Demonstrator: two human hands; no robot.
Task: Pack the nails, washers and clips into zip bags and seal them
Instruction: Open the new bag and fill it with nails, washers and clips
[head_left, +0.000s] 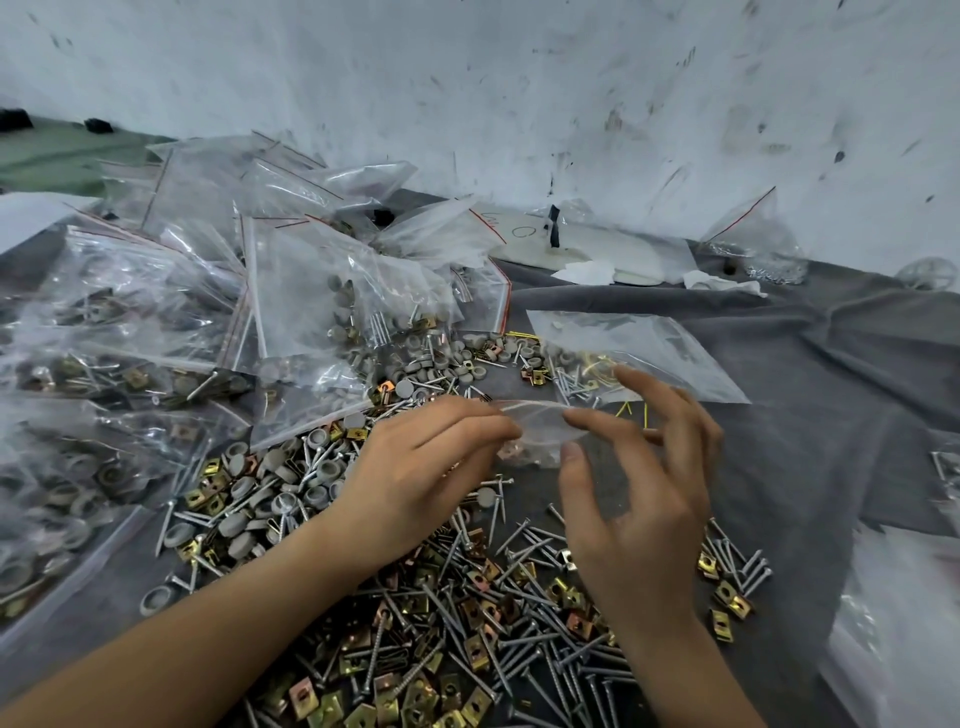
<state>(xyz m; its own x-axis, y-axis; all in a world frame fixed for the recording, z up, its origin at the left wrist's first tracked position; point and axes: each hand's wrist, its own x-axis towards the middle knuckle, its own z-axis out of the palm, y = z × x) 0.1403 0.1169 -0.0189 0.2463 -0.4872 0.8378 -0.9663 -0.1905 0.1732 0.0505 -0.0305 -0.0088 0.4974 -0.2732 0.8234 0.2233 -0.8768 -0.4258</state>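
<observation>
My left hand (415, 467) pinches the left end of a small clear zip bag (540, 431) held just above the table. My right hand (639, 499) has its thumb and forefinger around the bag's right end, the other fingers spread. A few copper-coloured clips show through the bag's film. Below my hands lies a big loose heap of silver nails (524, 649) and brass clips (467, 613). Grey round washers (280, 483) are piled to the left of my left hand.
Filled zip bags (130, 338) are stacked at the left and back. Another clear bag (634, 353) lies flat behind my right hand. Grey cloth (831, 389) covers the table, and a scuffed white wall (571, 104) stands close behind. More plastic (893, 623) lies at the right edge.
</observation>
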